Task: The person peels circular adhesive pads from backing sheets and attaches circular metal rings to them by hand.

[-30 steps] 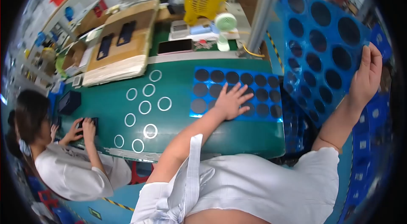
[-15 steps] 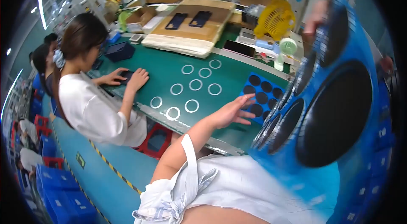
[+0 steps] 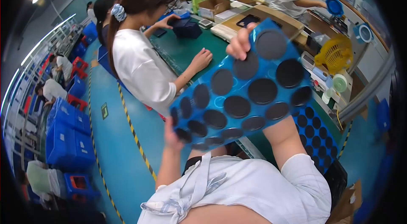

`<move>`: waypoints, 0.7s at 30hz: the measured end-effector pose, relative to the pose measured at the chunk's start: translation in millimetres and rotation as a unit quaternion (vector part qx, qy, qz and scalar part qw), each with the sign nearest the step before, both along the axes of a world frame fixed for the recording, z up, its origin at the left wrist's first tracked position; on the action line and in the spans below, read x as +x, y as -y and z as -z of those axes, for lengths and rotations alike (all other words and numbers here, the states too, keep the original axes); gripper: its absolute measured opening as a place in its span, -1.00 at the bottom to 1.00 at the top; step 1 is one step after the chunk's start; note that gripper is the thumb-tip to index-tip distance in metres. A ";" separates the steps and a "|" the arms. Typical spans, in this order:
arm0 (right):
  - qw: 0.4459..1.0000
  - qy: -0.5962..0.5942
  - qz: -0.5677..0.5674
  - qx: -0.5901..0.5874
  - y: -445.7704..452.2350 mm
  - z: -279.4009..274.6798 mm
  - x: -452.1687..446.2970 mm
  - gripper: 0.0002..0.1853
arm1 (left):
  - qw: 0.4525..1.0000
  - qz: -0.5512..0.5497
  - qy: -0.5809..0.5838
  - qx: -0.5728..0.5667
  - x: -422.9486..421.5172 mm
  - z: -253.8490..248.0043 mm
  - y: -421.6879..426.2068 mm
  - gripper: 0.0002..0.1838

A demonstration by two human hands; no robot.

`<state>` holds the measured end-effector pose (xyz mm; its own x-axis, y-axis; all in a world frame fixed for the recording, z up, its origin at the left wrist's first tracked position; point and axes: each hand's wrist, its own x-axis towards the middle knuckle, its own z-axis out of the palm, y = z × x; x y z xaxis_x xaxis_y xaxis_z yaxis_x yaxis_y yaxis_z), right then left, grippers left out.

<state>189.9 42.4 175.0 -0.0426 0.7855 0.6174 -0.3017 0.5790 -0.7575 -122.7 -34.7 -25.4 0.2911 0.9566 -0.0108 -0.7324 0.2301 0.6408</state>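
Observation:
A translucent blue sheet with rows of round black pads (image 3: 236, 106) is held up, tilted, in front of my body. My right hand (image 3: 240, 44) is closed over its upper edge, the forearm passing behind it. At its lower left corner my left hand (image 3: 171, 136) grips the edge, slightly blurred and with the fingers partly hidden. A second blue sheet with black round pads (image 3: 316, 138) lies at the right, below my right arm. The held sheet covers much of the green table (image 3: 169, 50).
At the left a co-worker (image 3: 140, 63) sits close by, one hand on the table and the other by a dark box (image 3: 186, 28). Cardboard (image 3: 263, 18), a yellow fan (image 3: 335, 53) and a small green fan (image 3: 339, 83) are farther back. Blue bins (image 3: 70, 133) stand left.
The held sheet has swung from the right to in front of me. My left hand has left the table area and taken its left edge. The view has turned left; the co-worker's hands have parted.

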 end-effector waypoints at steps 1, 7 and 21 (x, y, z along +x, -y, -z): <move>1.000 0.003 -0.021 -0.018 6.3 14.0 -14.3 -0.77 | 0.998 -0.045 -0.004 0.032 -22.8 -13.0 10.8 -0.45; 0.979 0.019 -0.144 -0.139 27.0 94.7 -48.0 -0.78 | 0.971 -0.238 -0.027 0.009 -101.6 -33.6 60.8 -0.49; 0.884 0.005 -0.279 -0.375 22.2 206.9 -134.9 -0.80 | 0.920 -0.352 -0.167 -0.046 -124.5 -74.4 91.1 -0.65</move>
<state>55.1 20.2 -31.9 -0.5556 0.8284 -0.0713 -0.3723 -0.3245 -0.8696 -247.2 -125.8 49.0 -0.4347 0.8972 -0.0782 -0.4865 -0.1608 0.8587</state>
